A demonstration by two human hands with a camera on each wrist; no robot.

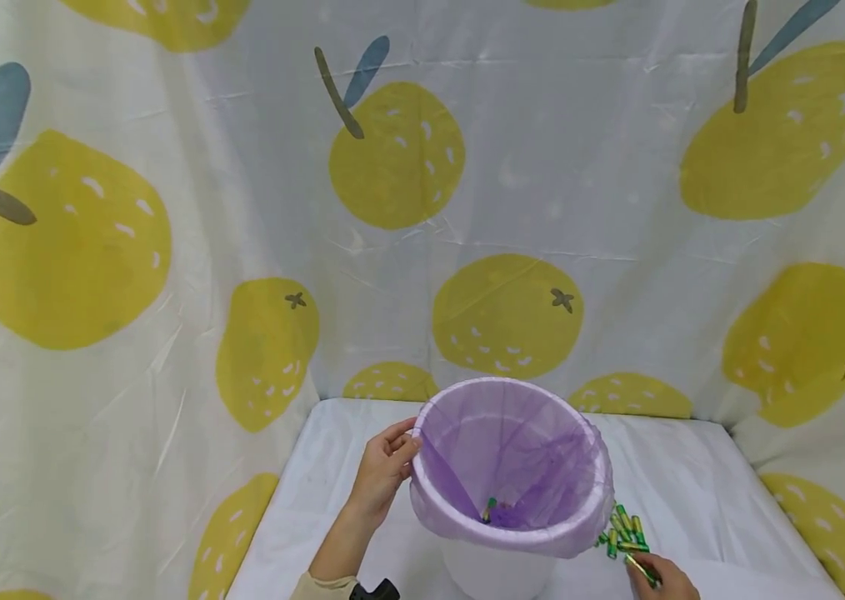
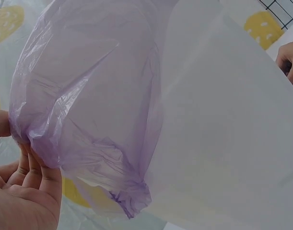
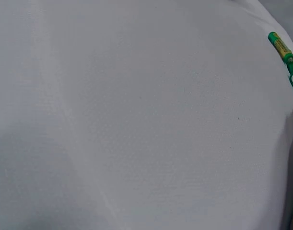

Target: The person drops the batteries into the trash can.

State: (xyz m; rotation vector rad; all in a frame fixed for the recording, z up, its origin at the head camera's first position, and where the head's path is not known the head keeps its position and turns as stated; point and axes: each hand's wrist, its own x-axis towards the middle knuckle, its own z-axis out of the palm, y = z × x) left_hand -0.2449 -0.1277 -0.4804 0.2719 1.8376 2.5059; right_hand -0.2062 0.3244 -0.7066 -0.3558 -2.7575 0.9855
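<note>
Glistening purple liner point(image 1: 497, 454); green-gold batteries point(image 1: 626, 523)

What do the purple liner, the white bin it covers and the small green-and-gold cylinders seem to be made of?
Purple liner: thin, glossy plastic film, given its see-through creases and shine.
White bin: probably smooth, matte plastic; its wall looks even, without bright glare.
Green-and-gold cylinders: possibly metal-cased batteries in glossy printed wraps, going by shape and banding; their insides can't be seen.

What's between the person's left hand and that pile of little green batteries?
The head view shows a white bin, lined with a purple bag, between them: the left hand grips it on one side; the batteries lie on the other.
</note>
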